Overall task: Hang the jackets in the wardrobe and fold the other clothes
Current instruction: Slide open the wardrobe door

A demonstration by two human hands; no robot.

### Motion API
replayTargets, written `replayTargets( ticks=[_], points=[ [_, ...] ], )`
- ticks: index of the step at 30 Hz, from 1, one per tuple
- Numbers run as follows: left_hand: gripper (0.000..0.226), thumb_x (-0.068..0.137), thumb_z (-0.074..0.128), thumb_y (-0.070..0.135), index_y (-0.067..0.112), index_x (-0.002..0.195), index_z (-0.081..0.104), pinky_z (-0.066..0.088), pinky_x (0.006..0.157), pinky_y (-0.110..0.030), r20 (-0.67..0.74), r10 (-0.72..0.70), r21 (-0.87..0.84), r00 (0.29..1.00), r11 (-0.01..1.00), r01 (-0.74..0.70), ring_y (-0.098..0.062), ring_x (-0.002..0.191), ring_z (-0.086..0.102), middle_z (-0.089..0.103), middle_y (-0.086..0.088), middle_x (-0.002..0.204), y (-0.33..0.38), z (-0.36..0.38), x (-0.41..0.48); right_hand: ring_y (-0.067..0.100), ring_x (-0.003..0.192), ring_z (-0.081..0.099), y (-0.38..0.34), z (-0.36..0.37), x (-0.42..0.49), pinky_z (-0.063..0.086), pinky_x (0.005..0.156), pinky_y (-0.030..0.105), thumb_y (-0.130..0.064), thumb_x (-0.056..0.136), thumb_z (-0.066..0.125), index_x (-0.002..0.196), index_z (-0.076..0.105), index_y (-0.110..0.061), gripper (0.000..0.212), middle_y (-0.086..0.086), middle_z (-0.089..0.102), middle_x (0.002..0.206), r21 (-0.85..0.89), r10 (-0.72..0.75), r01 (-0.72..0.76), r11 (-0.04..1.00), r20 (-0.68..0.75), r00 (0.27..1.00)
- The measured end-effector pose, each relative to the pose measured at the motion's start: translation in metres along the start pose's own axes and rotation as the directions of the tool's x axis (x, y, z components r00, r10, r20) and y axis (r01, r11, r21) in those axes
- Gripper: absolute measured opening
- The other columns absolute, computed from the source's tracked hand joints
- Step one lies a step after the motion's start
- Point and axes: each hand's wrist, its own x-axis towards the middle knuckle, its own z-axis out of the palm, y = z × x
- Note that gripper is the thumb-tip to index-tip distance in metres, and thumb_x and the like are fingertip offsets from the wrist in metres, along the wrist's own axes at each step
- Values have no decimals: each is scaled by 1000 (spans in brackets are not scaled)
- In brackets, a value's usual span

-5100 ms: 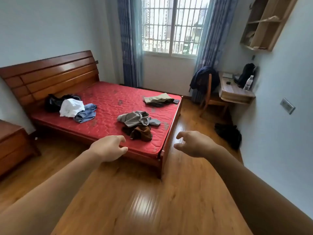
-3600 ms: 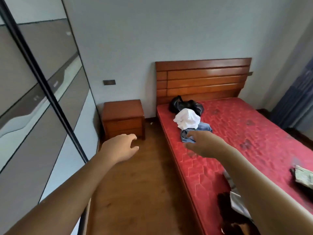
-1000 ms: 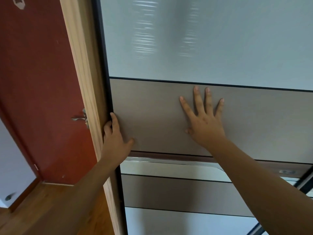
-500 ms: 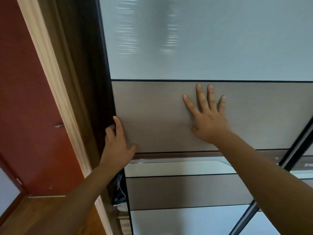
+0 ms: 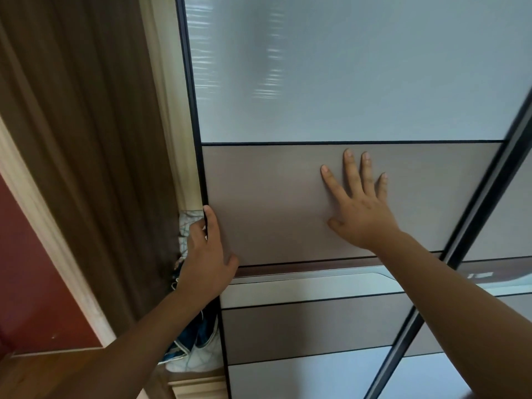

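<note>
Under my right hand (image 5: pixel 359 208) lies the brown panel of the wardrobe's sliding door (image 5: pixel 273 203). My palm is flat and my fingers spread wide, so that I can push sideways on a smooth face that has no handle. To its left, my left hand (image 5: pixel 205 260) grips the door's black edge, fingers curled round it and thumb on the front, which gives the pull a flat palm cannot. Beside that hand a gap opens into the wardrobe (image 5: pixel 95 168), showing its dark side wall and, below my wrist, a bundle of blue and white bedding (image 5: pixel 195 352). No rail shows in the gap. The jackets and other clothes are out of view, and neither hand holds any. I judge this step to be opening the wardrobe: the door must slide right, across the second door (image 5: pixel 512 220), before anything can be hung.
</note>
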Motion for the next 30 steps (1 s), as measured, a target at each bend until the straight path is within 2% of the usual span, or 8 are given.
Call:
replayTargets(
  ticks=[5, 10, 13, 16, 20, 24, 27, 30],
  points=[
    [116, 90, 66, 31, 23, 154, -30, 47, 101, -43, 8, 27, -36, 1000, 999, -27, -33, 130, 35, 17, -9, 144, 39, 30, 6, 39, 148, -35, 43, 8, -10, 7, 119, 72, -68, 84, 64, 155, -26, -41, 118, 6, -42, 160, 29, 43, -43, 999, -5, 999],
    [119, 90, 68, 28, 25, 151, -35, 44, 106, -43, 36, 90, -60, 995, 994, -88, -32, 135, 29, 16, -9, 147, 78, 59, 12, 40, 150, -28, 81, 13, -24, 10, 122, 64, -62, 89, 63, 158, -21, -36, 112, 7, -40, 161, 110, 110, -109, 988, -7, 994],
    [116, 89, 65, 30, 24, 153, -31, 44, 104, -44, 36, 107, -70, 994, 992, -104, -32, 131, 33, 20, -12, 145, 101, 77, 16, 40, 153, -23, 102, 15, -33, 15, 123, 60, -54, 92, 65, 160, -12, -32, 106, 8, -34, 164, 173, 142, -139, 975, -10, 990],
    [113, 88, 62, 32, 29, 154, -29, 49, 99, -45, 49, 103, -97, 993, 990, -98, -33, 127, 41, 20, -9, 146, 125, 94, 19, 39, 156, -6, 128, 16, -43, 26, 119, 57, -45, 93, 66, 162, 8, -27, 92, 11, -15, 169, 227, 172, -158, 961, -43, 984],
    [116, 89, 65, 28, 31, 151, -33, 48, 97, -39, 72, 104, -99, 992, 990, -97, -33, 128, 39, 21, -11, 145, 160, 114, 21, 34, 140, 35, 163, 10, -59, 47, 105, 55, -31, 93, 65, 150, 42, -22, 63, 13, 33, 156, 336, 218, -182, 924, -73, 973],
    [111, 84, 56, 39, 25, 154, -29, 42, 105, -46, 92, 95, -90, 991, 992, -86, -36, 130, 35, 22, -15, 144, 192, 135, 24, 27, 101, 63, 199, 12, -73, 56, 88, 44, -39, 98, 51, 134, 59, -25, 40, 5, 68, 114, 305, 259, -323, 896, 232, 938],
    [115, 87, 62, 36, 28, 150, -35, 41, 107, -48, 131, 96, -99, 987, 992, -84, -37, 132, 32, 21, -16, 146, 214, 149, 27, 25, 88, 66, 221, 11, -84, 56, 80, 40, -39, 97, 53, 104, 66, -18, 26, 2, 68, 93, 288, 243, -395, 872, 445, 862],
    [111, 81, 55, 41, 25, 155, -27, 41, 108, -50, 125, 125, -91, 984, 989, -114, -38, 129, 36, 26, -19, 145, 235, 164, 31, 19, 86, 62, 240, 16, -95, 55, 82, 38, -43, 98, 55, 91, 59, -21, 23, -3, 62, 88, 236, 190, -387, 891, 581, 791]
  ],
)
